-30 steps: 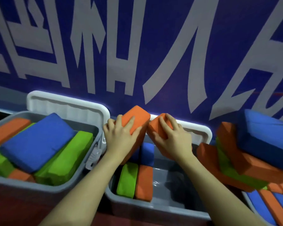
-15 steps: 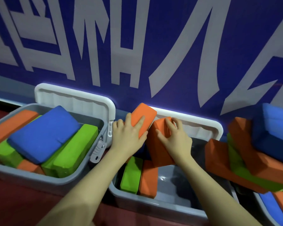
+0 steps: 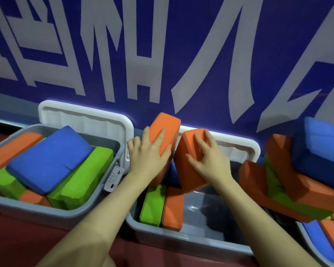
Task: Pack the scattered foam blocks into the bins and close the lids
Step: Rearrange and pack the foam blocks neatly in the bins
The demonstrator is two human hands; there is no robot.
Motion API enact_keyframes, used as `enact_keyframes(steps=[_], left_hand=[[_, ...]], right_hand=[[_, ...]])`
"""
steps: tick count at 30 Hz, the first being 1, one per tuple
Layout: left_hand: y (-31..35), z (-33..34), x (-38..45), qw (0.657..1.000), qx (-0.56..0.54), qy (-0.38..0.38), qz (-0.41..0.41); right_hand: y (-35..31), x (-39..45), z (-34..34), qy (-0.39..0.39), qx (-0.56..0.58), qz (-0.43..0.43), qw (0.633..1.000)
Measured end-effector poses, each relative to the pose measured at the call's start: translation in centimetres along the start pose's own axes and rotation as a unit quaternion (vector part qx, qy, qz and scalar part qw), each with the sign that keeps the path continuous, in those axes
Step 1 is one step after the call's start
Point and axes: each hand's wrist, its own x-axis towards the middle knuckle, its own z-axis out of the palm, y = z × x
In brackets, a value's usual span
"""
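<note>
My left hand [image 3: 149, 156] grips an orange foam block [image 3: 167, 125] standing on end over the middle grey bin [image 3: 189, 237]. My right hand [image 3: 210, 160] holds a second orange block [image 3: 183, 162], tilted, its lower end inside the same bin. A green block [image 3: 152, 205] and an orange block [image 3: 172, 209] lie side by side in the bin's left half; its right half shows bare floor. The bin's white lid [image 3: 237, 149] stands open against the wall.
The left grey bin [image 3: 46, 212] is full of blue, green and orange blocks, its lid [image 3: 81, 118] open. At the right, orange, green and blue blocks [image 3: 301, 182] are piled above a third bin [image 3: 308, 245]. A blue wall with white lettering stands behind.
Both hands have lowered their orange blocks towards the middle bin. The right block has tipped from high near the lid to slanting down into the bin.
</note>
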Motion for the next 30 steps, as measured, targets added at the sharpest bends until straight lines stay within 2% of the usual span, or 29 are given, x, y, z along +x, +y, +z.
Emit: enact_keyframes(steps=[7,12,21,27,30], left_hand=[[7.3,0.3,-1.6,0.988,-0.090,-0.112,-0.057],[10.0,2.5,-4.9,0.976,-0.140,-0.148,-0.070],[10.6,6.1,-9.0,0.959,-0.050,-0.274,-0.051],[10.3,8.7,-9.5,0.947,0.014,-0.320,-0.002],[10.6,10.1,-9.9,0.944,0.005,-0.329,0.035]], right_hand=[[4.2,-4.2,-4.2,0.004,-0.024,0.096,0.995],[7.1,-6.5,-4.2,0.001,-0.043,0.116,0.992],[9.6,-9.1,0.8,-0.036,-0.023,0.155,0.987],[11.4,-9.0,4.7,-0.057,0.035,0.165,0.984],[12.2,-9.3,6.8,-0.049,0.080,0.174,0.980]])
